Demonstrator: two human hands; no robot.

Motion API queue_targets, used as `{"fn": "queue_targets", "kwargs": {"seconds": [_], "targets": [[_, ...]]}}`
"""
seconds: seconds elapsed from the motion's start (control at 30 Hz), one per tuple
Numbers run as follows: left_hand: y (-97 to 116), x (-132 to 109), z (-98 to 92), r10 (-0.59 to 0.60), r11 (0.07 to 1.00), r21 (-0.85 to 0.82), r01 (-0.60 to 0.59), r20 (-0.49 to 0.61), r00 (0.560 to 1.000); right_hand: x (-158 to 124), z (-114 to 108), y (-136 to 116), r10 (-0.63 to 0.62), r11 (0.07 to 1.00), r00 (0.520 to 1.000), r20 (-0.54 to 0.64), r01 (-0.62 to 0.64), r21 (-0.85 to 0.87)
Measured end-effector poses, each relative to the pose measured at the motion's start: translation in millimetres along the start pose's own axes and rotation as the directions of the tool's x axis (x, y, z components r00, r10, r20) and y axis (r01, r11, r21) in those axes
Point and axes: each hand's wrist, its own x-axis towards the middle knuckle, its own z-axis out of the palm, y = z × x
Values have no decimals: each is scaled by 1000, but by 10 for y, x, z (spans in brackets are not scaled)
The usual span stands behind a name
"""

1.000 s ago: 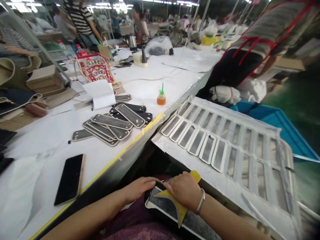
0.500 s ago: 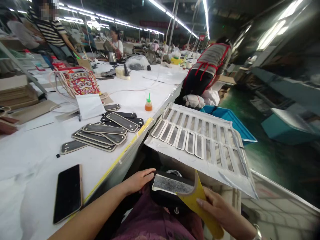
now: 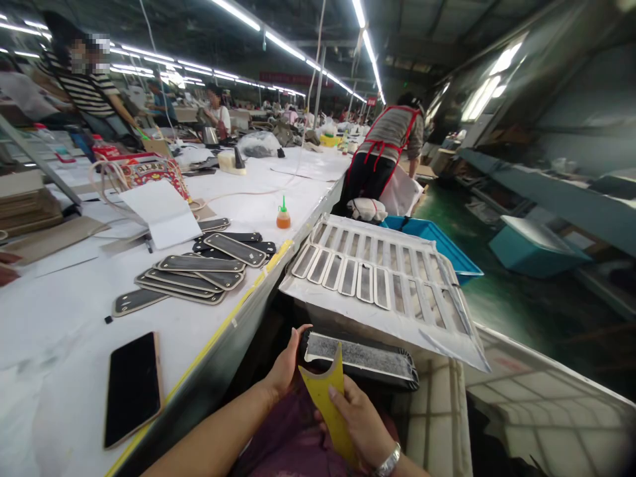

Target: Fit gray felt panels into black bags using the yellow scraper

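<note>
The right hand has its fingers closed round a smooth yellow strip with a concave, notched end. Near, just beyond it, lies a long black block, its flat face speckled grey, its right end pleated. The left hand lies at the block's left end, fingers nearly straight; whether they grip, I cannot tell. Far left, a clear bottle holds amber liquid.
</note>
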Motion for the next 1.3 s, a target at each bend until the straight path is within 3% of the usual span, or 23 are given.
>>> {"fn": "queue_targets", "kwargs": {"seconds": [0.1,0.23,0.37,0.47,0.53,0.63,0.77,1.07,1.3], "targets": [[-47,-1,-22,69,997,18,-69,-17,997,47,127,57,11,987,999,-33,-5,164],[-96,7,-69,75,997,-32,-74,12,997,74,289,45,84,931,994,-71,-52,362],[-133,20,-114,68,988,-140,-65,20,997,87,401,-5,145,863,989,17,-134,487],[-150,43,-138,-37,971,-235,39,15,999,109,412,3,170,883,979,113,-202,424],[-171,74,-138,-68,963,-262,56,-35,997,141,388,24,157,934,982,106,-182,306],[-236,137,-111,27,980,-190,-65,-197,980,202,343,48,150,971,985,88,-163,174],[-324,202,-74,95,992,-43,-116,-332,939,258,312,54,170,955,970,176,-206,214],[-208,201,-6,138,987,124,-98,-374,917,298,350,81,236,919,943,236,-295,261],[24,78,-181,120,971,234,-45,-314,942,288,434,103,255,897,926,277,-334,290]]}}
